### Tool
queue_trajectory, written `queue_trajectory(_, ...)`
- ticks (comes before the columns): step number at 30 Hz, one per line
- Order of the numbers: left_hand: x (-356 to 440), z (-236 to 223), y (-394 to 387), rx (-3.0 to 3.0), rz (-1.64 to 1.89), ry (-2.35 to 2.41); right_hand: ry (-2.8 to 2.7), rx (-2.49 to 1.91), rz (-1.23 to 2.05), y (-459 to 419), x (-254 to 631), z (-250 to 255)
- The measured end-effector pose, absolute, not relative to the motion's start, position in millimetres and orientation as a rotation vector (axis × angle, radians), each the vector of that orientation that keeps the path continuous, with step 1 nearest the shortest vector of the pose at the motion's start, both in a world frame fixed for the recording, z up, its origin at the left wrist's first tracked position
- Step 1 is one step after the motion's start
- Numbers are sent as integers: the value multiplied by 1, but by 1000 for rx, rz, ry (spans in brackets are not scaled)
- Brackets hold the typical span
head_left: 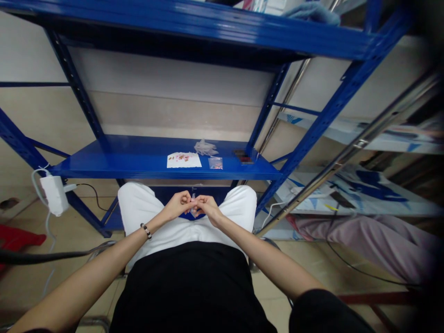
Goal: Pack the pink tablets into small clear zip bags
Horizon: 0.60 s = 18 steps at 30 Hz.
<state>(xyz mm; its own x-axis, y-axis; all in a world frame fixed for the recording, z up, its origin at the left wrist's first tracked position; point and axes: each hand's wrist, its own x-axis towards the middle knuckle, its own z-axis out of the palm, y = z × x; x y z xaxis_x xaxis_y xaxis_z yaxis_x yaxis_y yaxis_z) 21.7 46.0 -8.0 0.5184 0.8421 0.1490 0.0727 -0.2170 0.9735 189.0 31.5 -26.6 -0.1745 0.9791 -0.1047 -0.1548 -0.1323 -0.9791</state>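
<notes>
My left hand and my right hand meet above my lap in white trousers, fingertips pinched together on a small clear item that I cannot make out. A dark bead bracelet circles my left wrist. Just beyond the hands, on the blue shelf, lie a white sheet with small pink and red pieces, a small clear bag with pinkish contents and a crumpled clear plastic bag.
Blue rack uprights and an upper shelf frame the space. A white power adapter with cable hangs at left. A metal rail slants at right over printed boards. A dark small object sits on the shelf's right end.
</notes>
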Motion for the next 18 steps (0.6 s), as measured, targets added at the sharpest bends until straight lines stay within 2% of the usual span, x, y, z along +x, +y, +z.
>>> queue_trajectory(9, 22, -13, 45, 1635, 786, 803, -1245, -943, 1552, 30, 192, -20)
queue_trajectory(18, 20, -5, 40, 1634, 758, 782, -1207, -987, 1496, 33, 190, -27)
